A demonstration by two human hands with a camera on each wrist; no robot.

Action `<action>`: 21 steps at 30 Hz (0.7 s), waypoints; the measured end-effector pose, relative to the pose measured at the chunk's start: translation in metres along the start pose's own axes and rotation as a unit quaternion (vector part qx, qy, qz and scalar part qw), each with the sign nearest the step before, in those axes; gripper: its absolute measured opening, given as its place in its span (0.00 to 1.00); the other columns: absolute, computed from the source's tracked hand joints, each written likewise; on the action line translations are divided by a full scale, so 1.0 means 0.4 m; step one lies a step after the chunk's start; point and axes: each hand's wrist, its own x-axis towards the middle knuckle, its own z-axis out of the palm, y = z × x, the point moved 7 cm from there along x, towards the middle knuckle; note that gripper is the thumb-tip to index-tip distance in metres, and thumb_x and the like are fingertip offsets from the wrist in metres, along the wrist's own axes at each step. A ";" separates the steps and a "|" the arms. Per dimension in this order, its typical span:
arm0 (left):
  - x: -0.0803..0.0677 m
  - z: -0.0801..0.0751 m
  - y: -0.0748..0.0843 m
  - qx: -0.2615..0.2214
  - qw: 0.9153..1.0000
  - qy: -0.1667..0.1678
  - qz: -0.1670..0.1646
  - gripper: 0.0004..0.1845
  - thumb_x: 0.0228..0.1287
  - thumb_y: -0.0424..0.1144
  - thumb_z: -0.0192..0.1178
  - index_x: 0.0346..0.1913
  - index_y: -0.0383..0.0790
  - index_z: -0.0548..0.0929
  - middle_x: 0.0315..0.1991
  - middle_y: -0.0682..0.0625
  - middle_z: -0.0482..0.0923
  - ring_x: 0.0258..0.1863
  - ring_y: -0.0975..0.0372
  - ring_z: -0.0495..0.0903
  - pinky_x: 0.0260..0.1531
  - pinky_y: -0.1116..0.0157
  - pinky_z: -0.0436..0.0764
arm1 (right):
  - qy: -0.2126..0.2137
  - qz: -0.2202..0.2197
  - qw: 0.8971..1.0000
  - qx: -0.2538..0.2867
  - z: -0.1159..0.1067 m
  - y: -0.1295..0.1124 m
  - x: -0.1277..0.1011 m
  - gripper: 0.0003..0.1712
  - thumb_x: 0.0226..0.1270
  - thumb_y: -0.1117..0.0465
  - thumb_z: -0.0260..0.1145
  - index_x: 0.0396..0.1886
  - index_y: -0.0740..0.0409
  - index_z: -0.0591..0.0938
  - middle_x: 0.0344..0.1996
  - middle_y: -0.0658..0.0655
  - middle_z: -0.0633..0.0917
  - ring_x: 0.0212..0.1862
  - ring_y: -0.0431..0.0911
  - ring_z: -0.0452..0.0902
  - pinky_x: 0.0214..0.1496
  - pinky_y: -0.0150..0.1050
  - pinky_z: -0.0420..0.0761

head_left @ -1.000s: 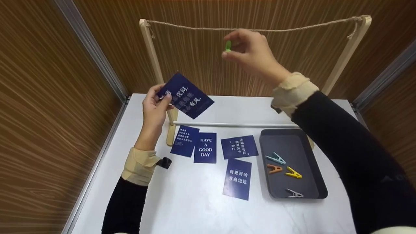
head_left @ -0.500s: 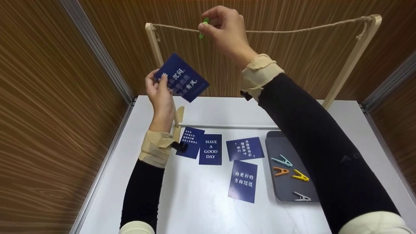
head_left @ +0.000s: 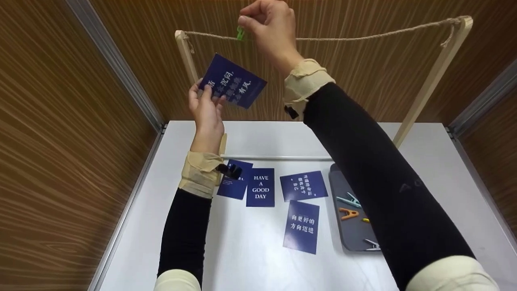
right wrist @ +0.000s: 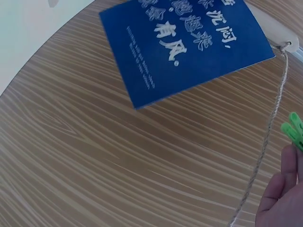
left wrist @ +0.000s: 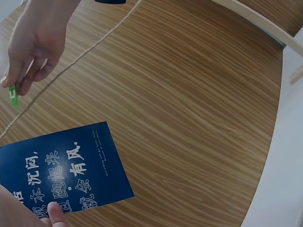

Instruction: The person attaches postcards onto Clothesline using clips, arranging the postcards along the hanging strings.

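My left hand (head_left: 208, 109) pinches a dark blue card (head_left: 234, 83) with white Chinese writing by its lower left edge. The card is tilted and hangs just below the rope (head_left: 343, 39), apart from it. Up at the rope, my right hand (head_left: 274, 32) pinches a green clothespin (head_left: 240, 34) by its handle end, tip pointing down. In the left wrist view the green clothespin (left wrist: 13, 97) is close to the rope (left wrist: 75, 59); whether it touches is unclear. The right wrist view has the card (right wrist: 189, 52) and the clothespin (right wrist: 294, 130) on either side of the rope.
Wooden posts (head_left: 436, 81) hold the rope at both ends, joined below by a white rod (head_left: 278, 157). Several blue cards, one reading HAVE A GOOD DAY (head_left: 260, 188), lie on the white table (head_left: 242, 242). A dark tray (head_left: 337, 194) with clothespins is partly behind my right sleeve.
My right hand has carried the green clothespin left and up to the rope, turning it tip down. My left hand has raised the card toward the rope.
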 end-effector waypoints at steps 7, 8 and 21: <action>0.002 -0.006 -0.003 -0.017 1.000 0.015 -0.017 0.10 0.77 0.35 0.52 0.55 0.47 0.75 0.48 0.47 0.76 0.40 0.58 0.78 0.42 0.64 0.79 | -0.012 -0.003 1.000 -0.002 0.026 0.004 -0.006 0.07 0.63 0.62 0.72 0.38 0.59 0.87 0.38 0.52 0.90 0.40 0.36 0.85 0.47 0.28 0.80; 0.002 -0.004 -0.003 -0.020 0.999 0.016 -0.019 0.10 0.76 0.35 0.52 0.55 0.47 0.75 0.48 0.47 0.76 0.40 0.58 0.78 0.42 0.64 0.79 | -0.012 0.000 1.000 -0.001 0.026 0.005 -0.005 0.07 0.63 0.61 0.72 0.39 0.59 0.87 0.38 0.51 0.90 0.40 0.36 0.85 0.46 0.28 0.80; -0.011 0.040 0.007 -0.022 1.000 0.020 -0.010 0.13 0.77 0.37 0.52 0.60 0.47 0.75 0.49 0.48 0.74 0.39 0.60 0.77 0.36 0.66 0.77 | -0.019 0.021 0.999 0.038 0.033 0.009 0.007 0.03 0.65 0.62 0.71 0.35 0.57 0.88 0.34 0.52 0.90 0.35 0.38 0.83 0.38 0.30 0.75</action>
